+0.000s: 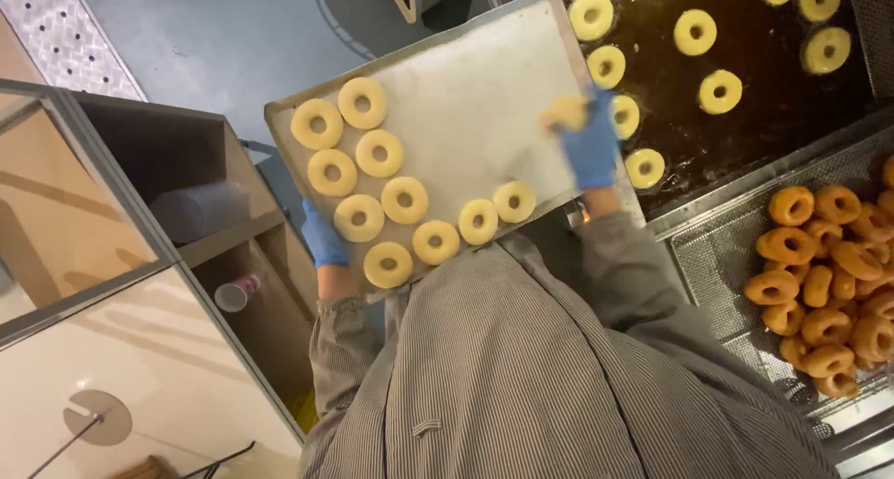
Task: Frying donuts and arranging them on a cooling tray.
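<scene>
A metal baking tray (pixel 466 97) carries several raw, pale dough rings (pixel 380 153) along its left and near edges. My left hand (pixel 322 237), in a blue glove, grips the tray's near left corner from below. My right hand (pixel 587 144), also blue-gloved and blurred, is at the tray's right edge with a raw dough ring (pixel 564 114) between its fingers, right beside the fryer. More pale rings (pixel 720 92) float in the dark hot oil (pixel 754 134) of the fryer at the upper right.
A mesh draining rack (pixel 717 256) at the right holds a heap of golden fried doughnuts (pixel 824 274). To the left stand a wooden shelf unit (pixel 186 209) with a cup (pixel 235 293) on it and a pale counter (pixel 121 377). Grey floor lies beyond the tray.
</scene>
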